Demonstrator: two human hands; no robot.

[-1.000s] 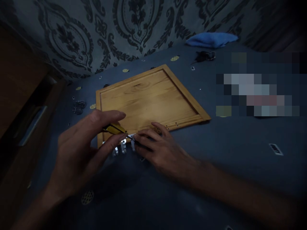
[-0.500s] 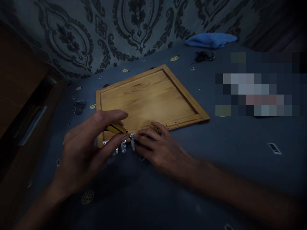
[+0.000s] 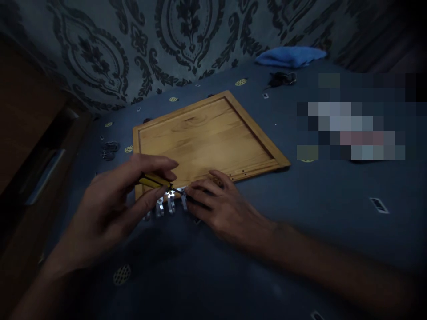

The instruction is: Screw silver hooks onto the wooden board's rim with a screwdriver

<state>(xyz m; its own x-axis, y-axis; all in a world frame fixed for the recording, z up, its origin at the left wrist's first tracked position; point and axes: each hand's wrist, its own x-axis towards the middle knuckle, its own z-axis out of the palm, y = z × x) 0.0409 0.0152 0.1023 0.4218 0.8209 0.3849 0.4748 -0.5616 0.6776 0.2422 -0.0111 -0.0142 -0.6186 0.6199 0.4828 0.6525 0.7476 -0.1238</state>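
Note:
In the head view, a framed wooden panel (image 3: 203,138) lies flat, with a strip of shiny metal hooks (image 3: 171,203) along its near edge; several hooks hang past that edge. My left hand (image 3: 113,204) is closed around the yellow-and-black handle of a screwdriver (image 3: 155,181). The screwdriver's dark shaft points right, and its tip meets the strip beside the fingertips of my right hand (image 3: 223,204). My right fingers are bent and grip the right part of the hook strip against the panel; the thumb is hidden. Small dark holes show along the panel's edge to the right.
Patterned dark blue cloth (image 3: 316,235) covers the surface. Toward the back lie a blue cloth (image 3: 292,56) and a small black item (image 3: 282,80). A dark coiled bundle (image 3: 110,150) sits to the left, near a wooden cabinet (image 3: 30,106). One patch on the right is blurred out.
My left hand and the screwdriver have shifted slightly left, showing more of the shaft and the hooks. My right hand stays on the hook strip. The view has shifted slightly.

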